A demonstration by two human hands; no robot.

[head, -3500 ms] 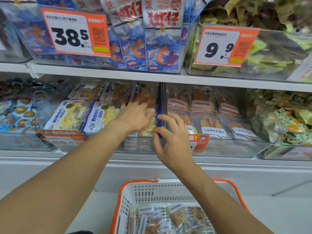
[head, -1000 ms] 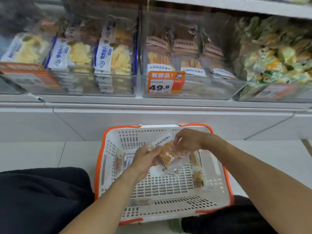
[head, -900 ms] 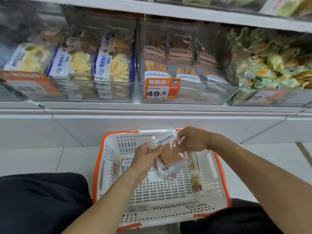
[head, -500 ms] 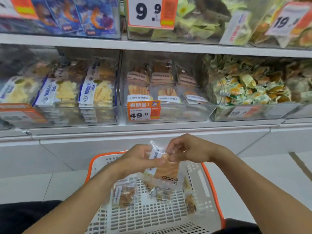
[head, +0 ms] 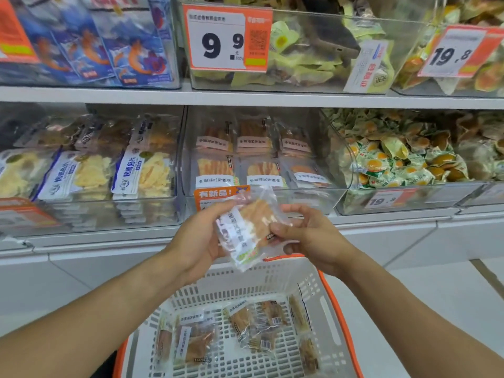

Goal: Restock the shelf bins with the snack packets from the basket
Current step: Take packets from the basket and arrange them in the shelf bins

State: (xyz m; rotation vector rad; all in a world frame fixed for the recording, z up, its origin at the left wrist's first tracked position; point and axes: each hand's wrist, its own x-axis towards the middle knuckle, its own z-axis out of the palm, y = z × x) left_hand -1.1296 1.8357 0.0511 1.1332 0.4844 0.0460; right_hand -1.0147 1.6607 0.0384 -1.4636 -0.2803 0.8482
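One snack packet (head: 251, 227) in hand, clear-wrapped with orange-brown strips and a white label, held above the basket (head: 321, 298) and just in front of the middle shelf bin (head: 261, 197). Left hand (head: 196, 241): fingers curled round the packet's 9 o'clock edge, grasping it. Right hand (head: 308, 236): fingers pinching the packet's 3 o'clock edge, thumb on its face. Packet tilted, label end toward 7 o'clock; it overlaps the orange new-product tag (head: 210, 195) on the bin front, though whether it touches the tag cannot be told. Basket, white with orange rim, at 6 o'clock of the view: roughly half a dozen like packets left on its floor, among them a larger one (head: 195, 342) at 8 o'clock of the basket floor, a cluster (head: 259, 328) near its centre, and slim ones standing along the 3 o'clock wall (head: 305, 331); exact count unclear, since several overlap. Middle shelf bin, at 12 o'clock of the hands: two rows of matching packets visible, three across, pink-labelled behind and white-labelled in front, with room apparently above the front row. Neighbouring stock: fish-slice packs (head: 141, 173) at 9 o'clock of that bin, egg-print sachets (head: 390, 159) at 3 o'clock; neither matches the held item. Status, by judgement: restocking part done, the bin holding stock and the basket mostly bare floor. Outstanding: the held packet not yet placed, then the remainder in the basket. Destination most likely the middle bin, going by the matching labels.
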